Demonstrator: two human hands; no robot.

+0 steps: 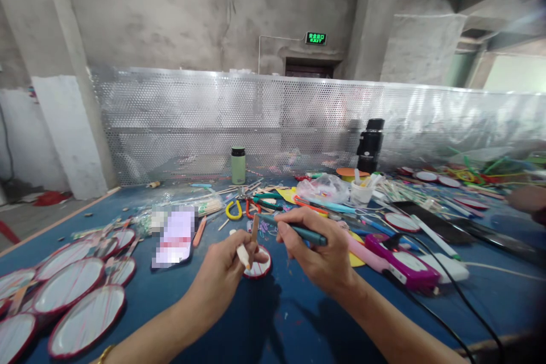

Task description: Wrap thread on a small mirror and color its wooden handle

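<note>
My left hand [228, 264] is closed, holding a flat brown wooden stick [255, 228] that points up and a white pen [243, 259] with an orange tip. Just under those fingers is a small white disc [262, 267] with a red rim; I cannot tell whether it is joined to the stick. My right hand [318, 247] grips a dark teal pen [313, 235], whose front end points left at the top of the stick. The two hands are close together but apart.
White red-rimmed discs [87, 318] are piled at left, near a lit phone [174, 237]. Pliers [234, 210], sticks and pens clutter the back. A green bottle [238, 166] and black flask [370, 145] stand there. At right lies a magenta device [403, 264] with black cables.
</note>
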